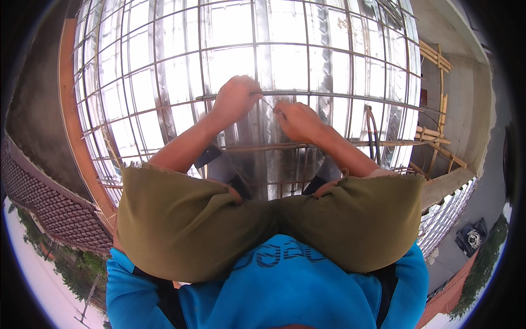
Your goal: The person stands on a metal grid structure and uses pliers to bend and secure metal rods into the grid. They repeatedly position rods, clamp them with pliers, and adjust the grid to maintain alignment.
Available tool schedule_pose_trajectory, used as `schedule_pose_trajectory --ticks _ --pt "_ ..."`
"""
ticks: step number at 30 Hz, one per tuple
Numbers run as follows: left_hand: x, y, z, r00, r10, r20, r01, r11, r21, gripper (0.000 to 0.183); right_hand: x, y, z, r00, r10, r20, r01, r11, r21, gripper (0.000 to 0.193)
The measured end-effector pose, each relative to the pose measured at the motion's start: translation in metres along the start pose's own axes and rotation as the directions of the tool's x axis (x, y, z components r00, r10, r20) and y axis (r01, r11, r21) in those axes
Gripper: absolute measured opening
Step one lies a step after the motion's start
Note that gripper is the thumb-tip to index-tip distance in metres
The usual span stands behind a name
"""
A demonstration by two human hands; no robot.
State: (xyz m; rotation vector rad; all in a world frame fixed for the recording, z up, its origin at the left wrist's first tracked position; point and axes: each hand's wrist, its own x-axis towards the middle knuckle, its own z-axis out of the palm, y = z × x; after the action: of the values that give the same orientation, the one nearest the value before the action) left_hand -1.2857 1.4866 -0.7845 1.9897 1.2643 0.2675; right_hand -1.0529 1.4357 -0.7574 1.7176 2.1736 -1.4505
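Observation:
My left hand (pixel 235 97) is closed at a horizontal steel reinforcing bar (pixel 329 94), thumb and fingers pinched together. Slightly lower and to the right, my right hand (pixel 298 119) is also pinched. A short length of thin dark wire (pixel 267 103) spans the gap between the fingertips of both hands. These bars cross in a wide mesh above shiny corrugated metal decking (pixel 274 66). How the wire passes around the bar is hidden behind my left fingers.
Bent dark rods (pixel 372 129) stick up right of my right forearm. A bundle of loose rods (pixel 392 13) lies at the far right. An orange-brown board (pixel 68 98) edges the decking on the left; bamboo poles (pixel 442 109) and a concrete ledge (pixel 474 109) stand on the right.

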Motion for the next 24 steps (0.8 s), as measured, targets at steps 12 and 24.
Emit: schedule_pose_trajectory --ticks 12,24 --pt "-0.014 -0.008 0.003 0.975 -0.222 -0.006 0.205 0.911 -0.357 0.061 0.089 -0.055 -0.05 0.99 -0.131 0.058 0.141 0.964 -0.227 0.019" --pt "-0.001 -0.019 0.006 0.977 -0.212 0.025 0.207 0.916 -0.345 0.024 0.024 -0.029 0.004 0.997 -0.061 0.05 0.071 0.965 -0.251 0.022"
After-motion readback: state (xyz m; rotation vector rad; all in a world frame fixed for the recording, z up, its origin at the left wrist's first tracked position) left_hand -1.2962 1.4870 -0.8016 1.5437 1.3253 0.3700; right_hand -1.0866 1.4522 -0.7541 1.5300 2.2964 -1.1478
